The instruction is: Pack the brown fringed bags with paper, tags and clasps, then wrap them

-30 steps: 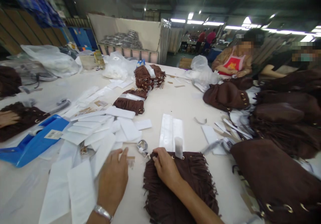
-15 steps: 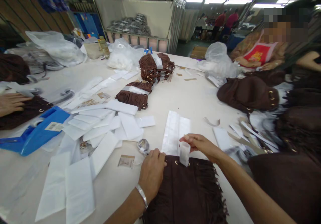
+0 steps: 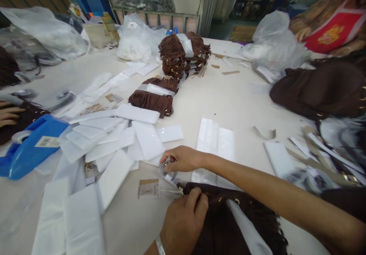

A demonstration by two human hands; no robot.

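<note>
A dark brown fringed bag (image 3: 217, 224) lies flat before me, with metal eyelets along its top edge. My left hand (image 3: 184, 217) is closed on its upper left corner, fingers curled over the fabric. Reaching across the bag, my right hand (image 3: 183, 159) pinches a shiny coil wrapped in clear plastic (image 3: 168, 173) just beyond that corner. A white translucent strip (image 3: 247, 226) lies loosely across the bag's front. Beneath my right forearm is a flat white sheet (image 3: 215, 137), partly hidden. A small tagged packet (image 3: 148, 188) rests left of my left hand, with a cord running toward the bag.
Many folded white sheets (image 3: 114, 175) spread over the left side, beside a blue tape dispenser (image 3: 34, 144). Banded brown fringed bags (image 3: 154, 97) lie farther back. Brown bags (image 3: 317, 91) and paper scraps crowd the right. Another person's hand (image 3: 10, 114) is at far left; a person in a red apron (image 3: 334, 30) stands opposite.
My right hand has left the translucent strip, now lying on the bag, and moved left to grasp the wrapped coil. My left hand stays on the bag's corner. The view has tilted down.
</note>
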